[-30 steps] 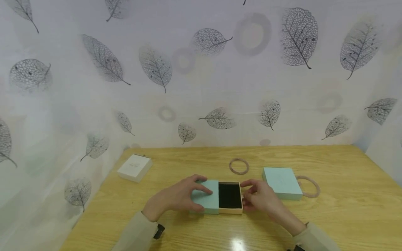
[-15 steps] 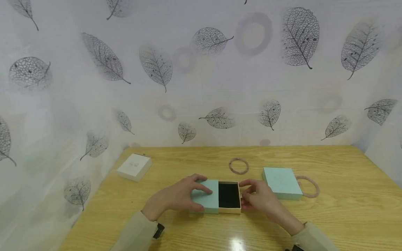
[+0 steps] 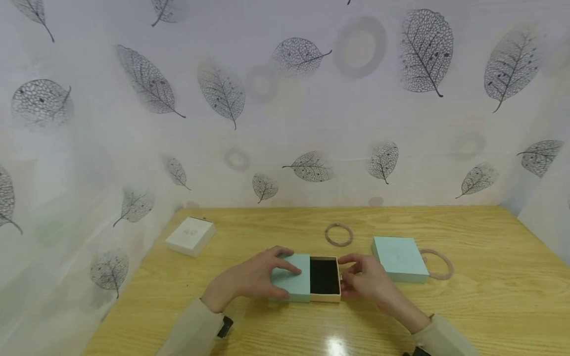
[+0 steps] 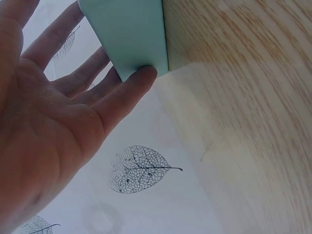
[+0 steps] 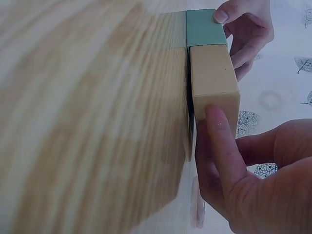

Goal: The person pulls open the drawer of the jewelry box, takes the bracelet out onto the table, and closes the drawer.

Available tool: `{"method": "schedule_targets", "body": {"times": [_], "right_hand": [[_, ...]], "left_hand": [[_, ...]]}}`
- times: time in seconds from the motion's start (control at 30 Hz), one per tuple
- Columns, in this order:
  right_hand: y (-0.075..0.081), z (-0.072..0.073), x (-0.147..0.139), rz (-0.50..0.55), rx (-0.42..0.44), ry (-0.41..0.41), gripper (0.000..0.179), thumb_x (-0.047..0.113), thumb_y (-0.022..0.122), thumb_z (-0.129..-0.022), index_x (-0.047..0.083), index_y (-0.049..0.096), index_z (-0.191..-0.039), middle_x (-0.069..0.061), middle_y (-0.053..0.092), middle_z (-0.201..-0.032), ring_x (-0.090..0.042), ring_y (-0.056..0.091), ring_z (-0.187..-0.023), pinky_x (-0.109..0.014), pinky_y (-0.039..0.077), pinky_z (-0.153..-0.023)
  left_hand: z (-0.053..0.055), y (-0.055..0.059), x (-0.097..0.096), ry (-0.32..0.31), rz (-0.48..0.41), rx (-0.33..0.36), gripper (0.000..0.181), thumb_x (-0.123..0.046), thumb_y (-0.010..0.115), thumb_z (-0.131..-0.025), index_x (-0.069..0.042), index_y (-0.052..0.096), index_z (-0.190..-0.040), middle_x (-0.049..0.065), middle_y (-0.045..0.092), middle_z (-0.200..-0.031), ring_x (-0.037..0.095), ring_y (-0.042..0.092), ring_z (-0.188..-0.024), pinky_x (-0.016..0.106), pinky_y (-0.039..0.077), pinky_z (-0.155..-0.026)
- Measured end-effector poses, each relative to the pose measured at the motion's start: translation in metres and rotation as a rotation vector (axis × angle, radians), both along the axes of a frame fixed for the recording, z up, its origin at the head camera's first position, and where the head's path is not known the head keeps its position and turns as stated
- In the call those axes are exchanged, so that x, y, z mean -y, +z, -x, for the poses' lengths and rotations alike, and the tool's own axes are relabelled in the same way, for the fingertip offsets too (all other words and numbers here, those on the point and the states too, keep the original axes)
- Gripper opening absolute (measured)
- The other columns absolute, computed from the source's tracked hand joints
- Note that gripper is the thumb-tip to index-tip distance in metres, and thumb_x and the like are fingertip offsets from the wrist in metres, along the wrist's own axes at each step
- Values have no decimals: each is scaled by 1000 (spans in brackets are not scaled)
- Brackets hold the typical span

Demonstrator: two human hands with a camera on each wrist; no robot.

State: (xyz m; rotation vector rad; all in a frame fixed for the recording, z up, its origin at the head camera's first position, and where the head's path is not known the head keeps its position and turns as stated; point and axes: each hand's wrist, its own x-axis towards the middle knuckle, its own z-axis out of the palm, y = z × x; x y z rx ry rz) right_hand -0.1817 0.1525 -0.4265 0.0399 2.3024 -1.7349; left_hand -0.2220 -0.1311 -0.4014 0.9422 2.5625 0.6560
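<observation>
Head view: at mid-table, well in from the far edge of the table (image 3: 249, 222), a pale-green sleeve (image 3: 297, 285) with a cream tray (image 3: 325, 298) part-way out toward the right edge; black lining (image 3: 324, 277) inside. Grips the sleeve with the left hand (image 3: 249, 279), presumably to brace it against travel with the tray. Bends the fingers of the right hand (image 3: 369, 282) at the tray's outer end, likely to keep it in line. By the far left corner, a white box (image 3: 190, 236). Toward the far edge, a pinkish ring (image 3: 351, 236); nearer the right edge, a second green box (image 3: 401, 259) with another ring (image 3: 451, 269) beside it, perhaps set aside for working room.

Left wrist view: presses thumb to one sleeve side, fingers spread toward the opposite one, palm held off.

Right wrist view: presses one digit to the tray's end wall. Cannot tell pinch from plain push.
</observation>
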Motion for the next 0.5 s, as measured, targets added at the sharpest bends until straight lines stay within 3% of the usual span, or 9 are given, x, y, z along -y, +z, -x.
{"method": "schedule_targets", "body": {"times": [0.5], "right_hand": [[0,0,1,19,18,-1,36,-4,56,-99,-8,56,-134,-16,65,-96,-20,69,-78,-39,65,-70]], "left_hand": [[-1,0,1,-13,-15,-4,47,-32,82,-84,-26,71,-130,8,42,-159,33,42,-146,56,39,-118]]}}
